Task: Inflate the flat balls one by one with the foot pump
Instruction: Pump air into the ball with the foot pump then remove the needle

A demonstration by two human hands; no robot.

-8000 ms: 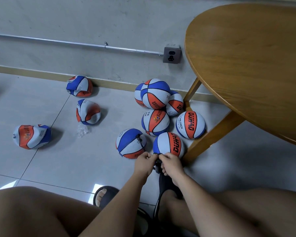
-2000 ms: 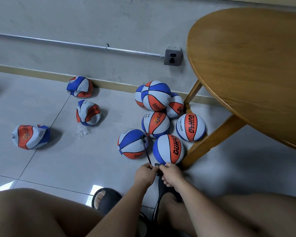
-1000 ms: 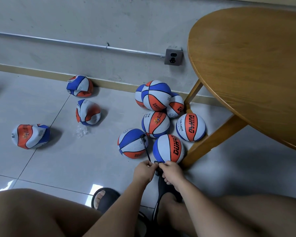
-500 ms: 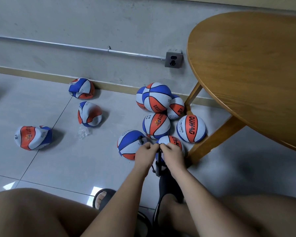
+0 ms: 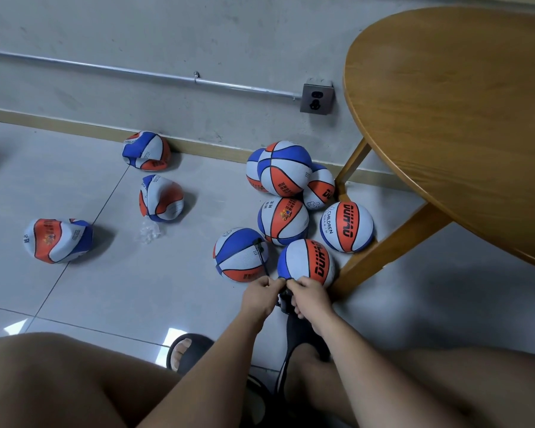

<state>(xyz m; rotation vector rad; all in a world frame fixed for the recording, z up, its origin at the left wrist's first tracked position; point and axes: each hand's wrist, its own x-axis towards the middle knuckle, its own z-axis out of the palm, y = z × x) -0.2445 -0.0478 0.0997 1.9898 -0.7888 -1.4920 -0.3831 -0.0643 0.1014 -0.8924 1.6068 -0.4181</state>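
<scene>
left hand [image 5: 260, 299] and right hand [image 5: 311, 299] grip the black pump [image 5: 284, 301], its hose [image 5: 262, 257] reaching a ball [image 5: 233, 261]

Hidden almost wholly beneath the left hand [image 5: 261, 296] and right hand [image 5: 309, 299]: the foot pump [image 5: 284, 300], only a dark sliver between the two grips. Lower end of the black hose [image 5: 262, 257] lost behind the left knuckles. Rear ball [image 5: 251, 173] at the floor's far edge half covered by the top ball [image 5: 286, 168]. Wooden bench [image 5: 445, 118] cut off at the frame's top and right. Small print on the balls too small to read. Clear scrap [image 5: 150, 233] too small to tell.
</scene>
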